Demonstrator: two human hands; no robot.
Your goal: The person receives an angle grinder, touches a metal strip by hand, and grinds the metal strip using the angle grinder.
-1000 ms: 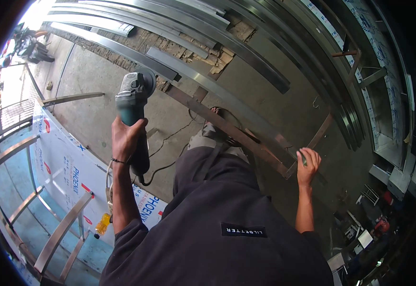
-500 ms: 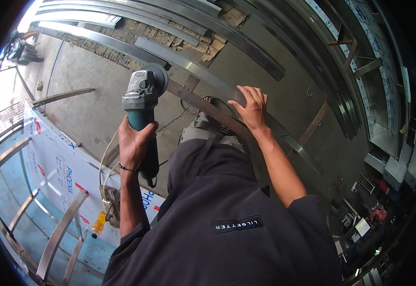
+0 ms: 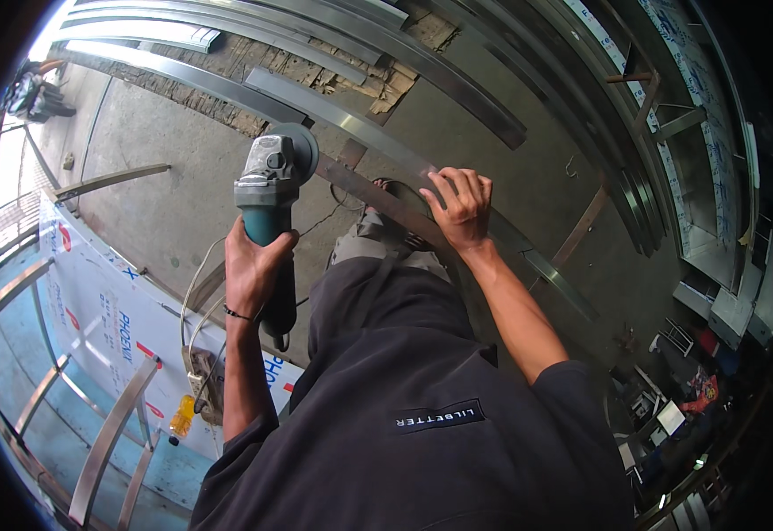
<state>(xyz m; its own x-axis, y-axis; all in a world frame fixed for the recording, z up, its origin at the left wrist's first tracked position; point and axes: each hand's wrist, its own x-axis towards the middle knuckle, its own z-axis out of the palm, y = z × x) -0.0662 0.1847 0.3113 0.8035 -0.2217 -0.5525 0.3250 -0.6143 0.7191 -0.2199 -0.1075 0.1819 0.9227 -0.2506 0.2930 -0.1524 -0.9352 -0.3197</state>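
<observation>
Held in the left hand (image 3: 252, 267) a teal-and-grey angle grinder (image 3: 267, 190) with black handle, at left, with round grey disc (image 3: 299, 150) toward the far side. Wrapped left thumb and fingers about its body. Curled fingers of the right hand (image 3: 464, 211), slightly parted, at a long silver metal bar (image 3: 351, 119), right of the disc; could not tell whether pinching or resting. Noted also a rust-brown metal bar (image 3: 377, 202), nearer. Called, by judgement, for a firm left wrist and right fingers well apart from the disc.
</observation>
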